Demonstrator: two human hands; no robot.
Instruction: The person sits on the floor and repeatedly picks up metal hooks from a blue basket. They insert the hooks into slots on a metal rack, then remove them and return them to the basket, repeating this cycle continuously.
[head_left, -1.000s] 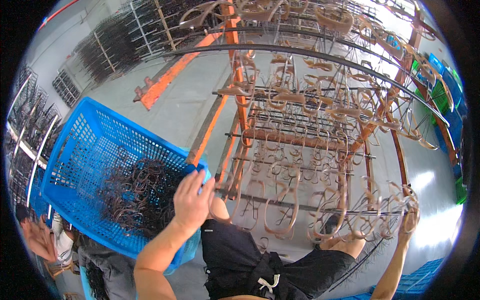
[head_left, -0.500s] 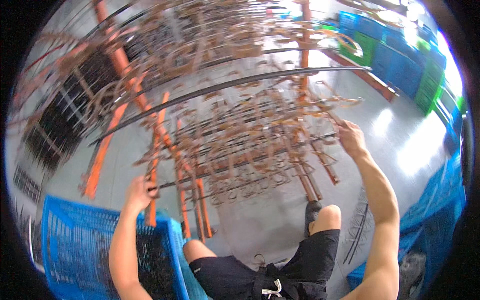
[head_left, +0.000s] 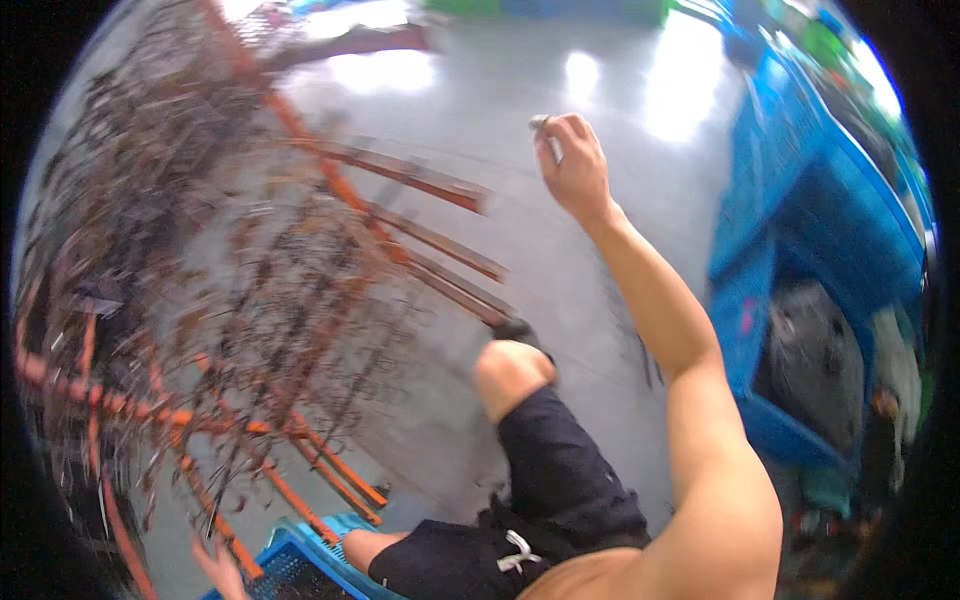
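Holding a small grey metal piece (head_left: 545, 135) up over the floor (head_left: 480, 130), the right hand (head_left: 573, 165) has its grip closed around it. It looks light, hard and stiff, best pinched mid-body. The left hand (head_left: 218, 565) is by the blue basket (head_left: 300, 570); its grip I cannot tell.

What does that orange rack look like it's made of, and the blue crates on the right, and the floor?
The rack looks like painted metal bars, orange with dark worn patches, though motion blur hides detail. The blue crates look like moulded plastic: uniform colour, perforated mesh walls. The floor seems sealed or polished concrete, grey with glossy light reflections.
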